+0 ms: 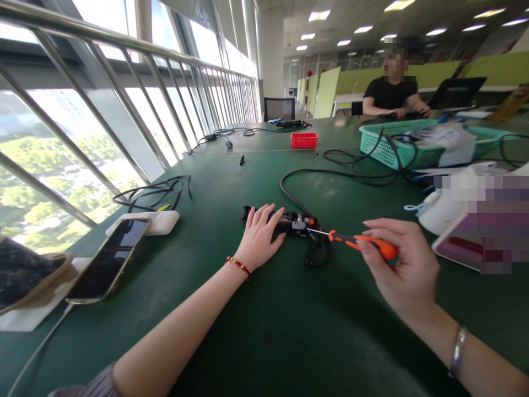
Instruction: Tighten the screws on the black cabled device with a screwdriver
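A small black electronic device [295, 223] with a cable lies on the green table [264, 331]. My left hand [260, 237] rests on its left end, fingers stretched flat over it and pressing it down. My right hand [403, 264] grips an orange-handled screwdriver [359, 242], whose thin metal tip touches the device's right side. A black cable [289, 182] loops away from the device toward the back right.
A phone [109, 259] lies on a white block at the left beside loose black cables [152, 193]. A red tray [303, 140] and a teal basket [397, 146] stand farther back. A person in black sits at the far end. Railing and windows run along the left.
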Available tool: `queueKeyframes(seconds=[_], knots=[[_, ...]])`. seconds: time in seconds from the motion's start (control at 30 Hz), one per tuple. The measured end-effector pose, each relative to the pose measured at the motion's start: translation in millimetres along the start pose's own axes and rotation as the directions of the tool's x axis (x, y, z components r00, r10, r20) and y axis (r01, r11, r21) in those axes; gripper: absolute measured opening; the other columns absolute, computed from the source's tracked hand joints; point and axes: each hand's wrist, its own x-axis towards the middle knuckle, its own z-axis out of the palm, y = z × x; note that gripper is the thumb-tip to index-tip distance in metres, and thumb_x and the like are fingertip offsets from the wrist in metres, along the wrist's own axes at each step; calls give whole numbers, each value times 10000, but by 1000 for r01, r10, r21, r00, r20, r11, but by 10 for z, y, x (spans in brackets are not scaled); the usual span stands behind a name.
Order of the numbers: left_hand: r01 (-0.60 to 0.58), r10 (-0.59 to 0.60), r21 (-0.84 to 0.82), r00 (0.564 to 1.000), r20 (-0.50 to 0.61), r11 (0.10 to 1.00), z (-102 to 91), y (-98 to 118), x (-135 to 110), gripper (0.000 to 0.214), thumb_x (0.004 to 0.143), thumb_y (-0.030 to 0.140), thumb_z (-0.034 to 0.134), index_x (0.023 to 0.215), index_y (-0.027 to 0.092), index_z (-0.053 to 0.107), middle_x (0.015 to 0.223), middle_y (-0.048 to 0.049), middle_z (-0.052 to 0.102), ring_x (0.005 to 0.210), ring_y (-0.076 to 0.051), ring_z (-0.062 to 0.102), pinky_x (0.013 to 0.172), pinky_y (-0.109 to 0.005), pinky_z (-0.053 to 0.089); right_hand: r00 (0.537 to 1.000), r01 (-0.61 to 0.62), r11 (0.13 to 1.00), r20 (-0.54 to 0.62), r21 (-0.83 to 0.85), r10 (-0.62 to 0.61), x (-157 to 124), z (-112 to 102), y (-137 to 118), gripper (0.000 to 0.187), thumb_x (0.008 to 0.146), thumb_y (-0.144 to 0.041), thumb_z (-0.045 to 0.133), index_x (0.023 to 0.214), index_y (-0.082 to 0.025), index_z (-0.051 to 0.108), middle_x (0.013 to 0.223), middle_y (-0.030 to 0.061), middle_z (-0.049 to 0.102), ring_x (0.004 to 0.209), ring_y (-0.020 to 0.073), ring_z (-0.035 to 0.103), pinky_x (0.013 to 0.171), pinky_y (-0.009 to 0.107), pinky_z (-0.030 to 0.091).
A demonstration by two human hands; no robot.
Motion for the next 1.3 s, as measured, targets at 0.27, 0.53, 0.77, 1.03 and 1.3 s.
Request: queueKeyframes(seconds=[0.27,0.53,0.77,1.03,1.3], knots=[[74,-69,23,984,-163,997,-73,32,6,279,860,239,503,1134,199,540,1131,-73,585,1069,-238,526,947,-397,424,997,-44,997,-53,62,48,-31,24,45,401,795,-187,633,1177,-232,522,1016,65,571,861,194,624,699,365,576],[16,-11,53,995,-99,998,-83,73,-1,76,862,227,523,911,207,577,948,-24,628,891,-197,565,794,-345,424,999,-48,999,-23,2,48,4,0,29,141,828,-226,623,965,-242,594,885,25,608,718,152,611,561,285,539],[-2,3,20,998,-55,1000,-73,55,4,133,879,207,502,840,212,629,937,-25,625,889,-188,561,787,-335,449,998,-43,997,-53,64,47,-20,35,61,394,800,-183,620,1178,-238,524,1019,63,567,851,190,619,710,365,567],[-23,23,-14,1000,-9,1000,-60,30,10,158,897,205,511,891,201,669,953,-35,625,900,-188,569,807,-327,478,999,-38,999,20,-37,39,13,-8,8,112,836,-219,605,946,-232,589,741,-11,603,592,129,599,489,253,492],[-32,32,-54,999,-4,998,-58,12,4,176,904,208,503,879,194,676,914,-21,665,882,-186,571,808,-315,480,997,-21,998,-70,57,25,-40,35,78,407,769,-158,646,1154,-226,535,1008,59,580,880,197,617,747,361,539]])
